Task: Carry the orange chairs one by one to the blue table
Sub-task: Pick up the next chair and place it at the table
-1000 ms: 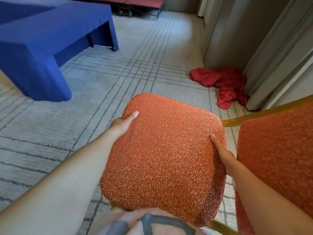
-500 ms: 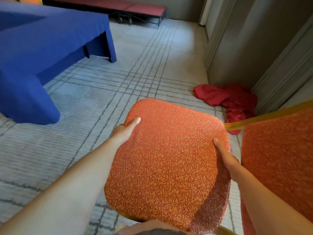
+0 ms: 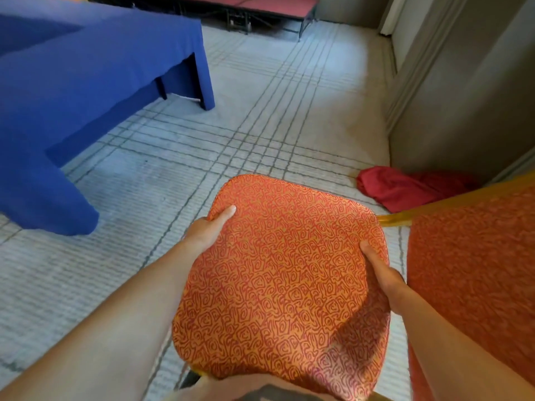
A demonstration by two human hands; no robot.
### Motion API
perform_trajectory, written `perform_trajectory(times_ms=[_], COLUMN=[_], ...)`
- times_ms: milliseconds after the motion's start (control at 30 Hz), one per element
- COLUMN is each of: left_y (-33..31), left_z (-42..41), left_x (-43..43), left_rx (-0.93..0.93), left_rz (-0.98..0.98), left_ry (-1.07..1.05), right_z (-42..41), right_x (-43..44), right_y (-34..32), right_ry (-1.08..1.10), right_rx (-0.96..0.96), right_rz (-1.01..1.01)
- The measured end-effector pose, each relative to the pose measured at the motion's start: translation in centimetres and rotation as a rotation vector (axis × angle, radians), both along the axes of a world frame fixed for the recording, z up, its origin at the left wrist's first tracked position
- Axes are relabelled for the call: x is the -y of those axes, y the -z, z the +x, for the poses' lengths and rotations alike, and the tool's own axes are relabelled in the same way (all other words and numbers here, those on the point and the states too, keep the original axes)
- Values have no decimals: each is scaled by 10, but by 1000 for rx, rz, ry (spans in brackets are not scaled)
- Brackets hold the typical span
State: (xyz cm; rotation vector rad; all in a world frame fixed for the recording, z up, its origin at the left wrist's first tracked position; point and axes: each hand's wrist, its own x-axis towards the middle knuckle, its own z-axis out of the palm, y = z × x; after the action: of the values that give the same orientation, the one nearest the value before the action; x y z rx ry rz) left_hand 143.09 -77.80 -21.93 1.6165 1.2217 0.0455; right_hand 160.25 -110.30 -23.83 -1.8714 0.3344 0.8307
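The person holds the orange chair point(image 3: 283, 285) low in front, its seat tilted face-up, long axis running near to far. The left hand point(image 3: 207, 228) clasps the seat's left edge, the right hand point(image 3: 382, 277) its right edge. The blue table point(image 3: 95, 82) lies far left, nearer the left hand.

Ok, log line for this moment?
left hand: gripping chair seat | right hand: gripping chair seat | blue table: ahead-left, apart
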Motion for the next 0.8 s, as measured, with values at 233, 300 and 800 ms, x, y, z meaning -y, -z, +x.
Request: perform_trajectory(times_ms=[233, 300, 800], left_y=[21, 23, 3], left_z=[134, 178, 478], left_x=[-112, -154, -373], left_rx=[22, 37, 109], left_rz=[5, 9, 22], left_ry=[38, 59, 115], right_z=[133, 170, 443], right_x=[-103, -142, -359], right_y=[34, 33, -8], right_ry=[30, 50, 134], right_rx=[-34, -35, 146], right_rz=[-27, -16, 58])
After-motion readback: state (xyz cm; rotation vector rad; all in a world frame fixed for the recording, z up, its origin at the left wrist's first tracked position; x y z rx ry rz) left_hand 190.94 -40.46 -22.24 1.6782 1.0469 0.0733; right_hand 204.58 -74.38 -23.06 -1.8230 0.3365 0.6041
